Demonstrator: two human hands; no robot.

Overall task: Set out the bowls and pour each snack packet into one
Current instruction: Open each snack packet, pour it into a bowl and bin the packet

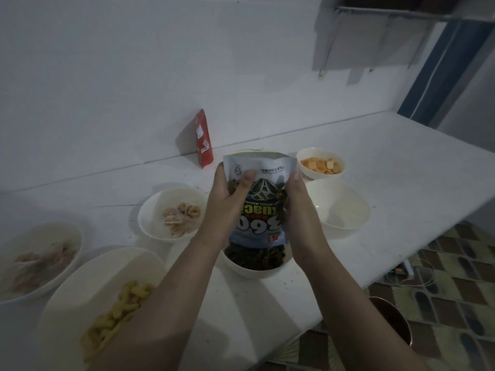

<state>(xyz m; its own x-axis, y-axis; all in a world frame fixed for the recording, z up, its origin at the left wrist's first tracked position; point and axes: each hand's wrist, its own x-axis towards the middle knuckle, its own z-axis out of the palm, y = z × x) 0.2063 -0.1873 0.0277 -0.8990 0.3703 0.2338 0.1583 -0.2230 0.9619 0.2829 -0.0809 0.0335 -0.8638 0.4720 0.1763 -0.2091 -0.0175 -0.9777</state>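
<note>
A sunflower-seed packet (258, 202) is held upside down by the left hand (227, 207) and the right hand (298, 210), its mouth just above a white bowl (255, 269) of dark seeds (254, 257). On the white counter (401, 170), 5 more white bowls are seen: cheese crackers (322, 165), an empty bowl (340, 207), pale rings (182, 214), yellow puffs (115, 319), and what may be prawn crackers (42, 263). A red packet (204, 139) is leaned against the wall.
</note>
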